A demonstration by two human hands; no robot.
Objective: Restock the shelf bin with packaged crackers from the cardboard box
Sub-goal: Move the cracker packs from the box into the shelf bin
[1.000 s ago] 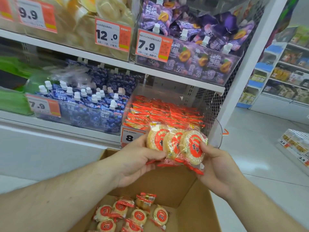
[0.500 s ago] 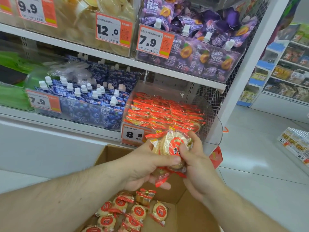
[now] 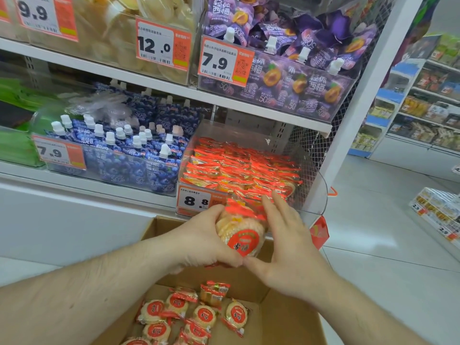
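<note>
A stack of round, clear-wrapped crackers with red labels is gripped by the curled left hand and steadied by the straight fingers of the right hand, just below the clear plastic shelf bin, whose front lip is partly hidden.

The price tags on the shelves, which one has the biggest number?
The 12.0 tag, on the top shelf's clear bin of pale snacks. The other tags show smaller numbers: 9.9, 7.9, 7.9 and 8.8.

Glossy plastic cracker packs, clear plastic bin, matt brown cardboard box.
</note>
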